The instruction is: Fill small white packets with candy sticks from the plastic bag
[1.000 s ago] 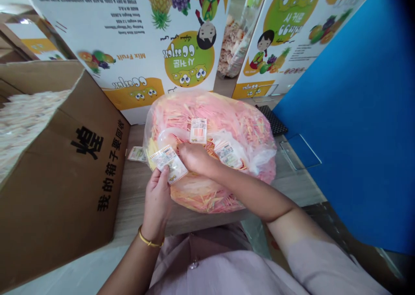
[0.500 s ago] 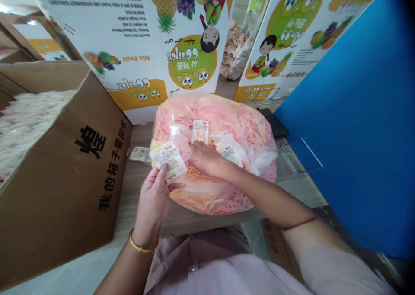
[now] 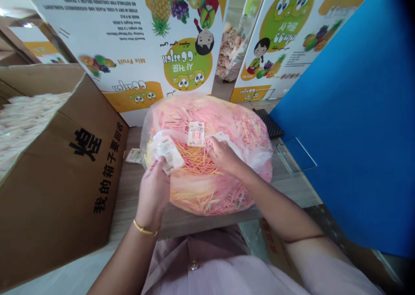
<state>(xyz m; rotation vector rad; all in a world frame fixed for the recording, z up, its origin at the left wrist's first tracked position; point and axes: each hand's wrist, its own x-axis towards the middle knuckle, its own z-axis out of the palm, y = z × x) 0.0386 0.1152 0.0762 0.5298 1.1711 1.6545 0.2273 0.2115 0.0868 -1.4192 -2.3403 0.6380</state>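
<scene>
A big clear plastic bag [image 3: 210, 184] lies open on the table, full of thin pink, yellow and orange candy sticks [image 3: 194, 160]. My left hand [image 3: 152, 191] pinches a small printed packet [image 3: 173, 155] over the bag's left side; the packet is slightly blurred. Over the sticks, my right hand [image 3: 224, 157] has its fingers drawn together, and what they hold, if anything, cannot be made out. Just left of those fingers, another printed packet [image 3: 196, 133] rests on the sticks. White wrapping partly shows behind my right hand.
At left stands an open brown carton [image 3: 97, 178] holding many white packets [image 3: 29, 117]. Printed white cartons [image 3: 129, 40] line the back, and a blue panel [image 3: 343, 126] rises at right. One more packet [image 3: 133, 155] lies between the brown carton and the bag.
My right hand has moved right, away from the packet in my left hand and the bag's folded plastic. More sticks are uncovered in the middle. My left hand keeps its packet.
</scene>
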